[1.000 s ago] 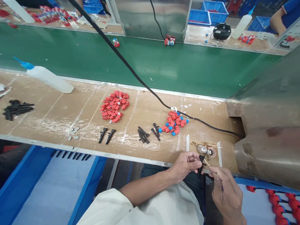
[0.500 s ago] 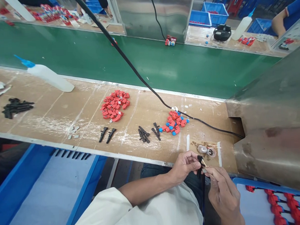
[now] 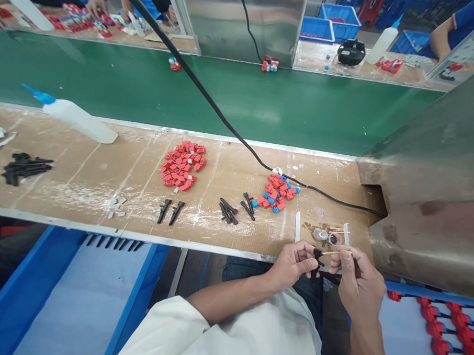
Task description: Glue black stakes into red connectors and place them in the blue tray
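My left hand (image 3: pixel 293 264) is closed round a black plastic toy gun (image 3: pixel 316 263), held upright just over the bench's front edge. Between the fingers of my right hand (image 3: pixel 357 274) is a thin wooden stick (image 3: pixel 330 253), its tip touching or very close to the top of the gun. Just beyond lie two small round clear containers, one of them with dark contents (image 3: pixel 334 239). More black toy guns (image 3: pixel 228 211) lie left of my hands, beside a heap of red and blue pieces (image 3: pixel 277 193).
A pile of red pieces (image 3: pixel 182 167) and a white squeeze bottle (image 3: pixel 81 120) lie further left. A black cable (image 3: pixel 218 113) crosses the bench. Blue trays (image 3: pixel 50 306) stand below at both sides. Metal housing (image 3: pixel 430 190) rises at right. Across the green belt (image 3: pixel 138 80), other people's hands work.
My right hand has moved right and turned, so the stick now lies nearly level against the gun. A small red toy has come into clearer view on the green belt.
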Action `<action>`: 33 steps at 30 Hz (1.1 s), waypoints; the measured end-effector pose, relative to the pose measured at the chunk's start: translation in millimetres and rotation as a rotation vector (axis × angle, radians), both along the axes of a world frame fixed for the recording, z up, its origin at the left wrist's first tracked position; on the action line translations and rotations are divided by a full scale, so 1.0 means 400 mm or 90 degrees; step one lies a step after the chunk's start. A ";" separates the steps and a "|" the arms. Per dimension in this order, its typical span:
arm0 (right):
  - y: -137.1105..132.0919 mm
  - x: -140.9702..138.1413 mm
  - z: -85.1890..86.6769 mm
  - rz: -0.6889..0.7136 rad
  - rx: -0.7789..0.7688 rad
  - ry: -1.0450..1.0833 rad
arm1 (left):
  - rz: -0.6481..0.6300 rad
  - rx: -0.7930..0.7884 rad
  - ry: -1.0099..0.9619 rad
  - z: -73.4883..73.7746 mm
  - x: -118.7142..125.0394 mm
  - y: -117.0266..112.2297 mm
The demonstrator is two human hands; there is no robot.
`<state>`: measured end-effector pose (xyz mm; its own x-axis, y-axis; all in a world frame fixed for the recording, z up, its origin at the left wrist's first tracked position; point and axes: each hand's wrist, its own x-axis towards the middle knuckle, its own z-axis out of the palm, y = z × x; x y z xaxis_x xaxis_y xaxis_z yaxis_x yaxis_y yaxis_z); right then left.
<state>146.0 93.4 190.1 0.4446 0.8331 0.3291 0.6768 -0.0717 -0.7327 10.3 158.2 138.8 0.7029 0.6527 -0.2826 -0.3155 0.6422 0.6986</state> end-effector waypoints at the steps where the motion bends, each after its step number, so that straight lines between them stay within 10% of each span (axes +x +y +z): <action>1: 0.001 0.005 -0.005 -0.005 -0.008 0.023 | -0.010 -0.019 -0.008 -0.004 -0.002 0.002; 17: -0.023 0.001 0.000 0.090 0.135 -0.273 | -0.025 -0.208 -0.084 -0.005 -0.010 -0.006; 33: -0.011 -0.032 -0.003 0.014 0.121 -0.259 | 0.043 0.026 -0.005 0.009 -0.015 -0.011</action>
<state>133.3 88.8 188.9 0.2303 0.7490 0.6212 0.9121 0.0563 -0.4060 4.2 153.7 142.4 0.6590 0.7093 -0.2502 -0.3620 0.5908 0.7210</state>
